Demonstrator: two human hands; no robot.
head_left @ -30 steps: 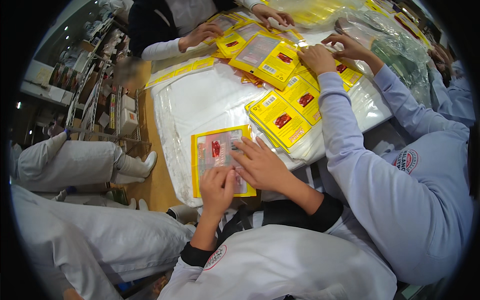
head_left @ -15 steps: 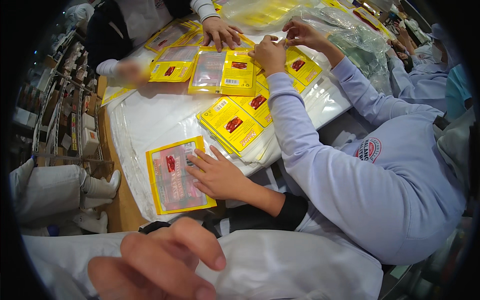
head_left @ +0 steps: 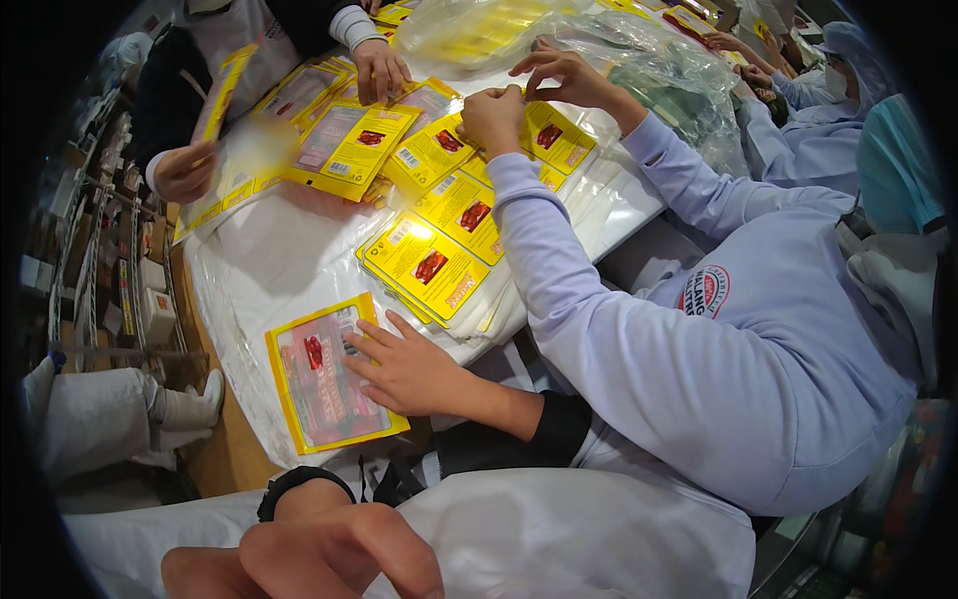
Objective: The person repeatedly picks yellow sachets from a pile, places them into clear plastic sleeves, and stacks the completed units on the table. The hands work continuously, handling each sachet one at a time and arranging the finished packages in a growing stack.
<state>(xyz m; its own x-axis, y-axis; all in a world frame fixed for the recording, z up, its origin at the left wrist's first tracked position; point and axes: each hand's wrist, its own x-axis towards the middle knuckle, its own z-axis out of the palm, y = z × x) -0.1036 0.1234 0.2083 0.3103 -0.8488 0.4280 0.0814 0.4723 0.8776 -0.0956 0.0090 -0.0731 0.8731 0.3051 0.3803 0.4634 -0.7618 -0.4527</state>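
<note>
The yellow packet (head_left: 334,384) with a clear window lies flat near the table's (head_left: 264,270) front edge, on white plastic sheeting, and the right hand (head_left: 404,369) rests on its right side with fingers spread and flat, pressing rather than gripping. A second ago both hands were on this packet; now the left hand (head_left: 309,554) has come away and hangs low in the foreground, well apart from the table, fingers loosely curled and holding nothing that shows (a dark band sits at its wrist). The packet itself has hardly shifted, so the change looks like a release by one hand while the other keeps the packet pinned down. Beyond it a fan of yellow packets (head_left: 429,265) lies on the sheeting. A co-worker in a pale lilac sleeve (head_left: 589,290) reaches across to more packets, and another person's hand (head_left: 379,70) rests on packets at the far side.
</note>
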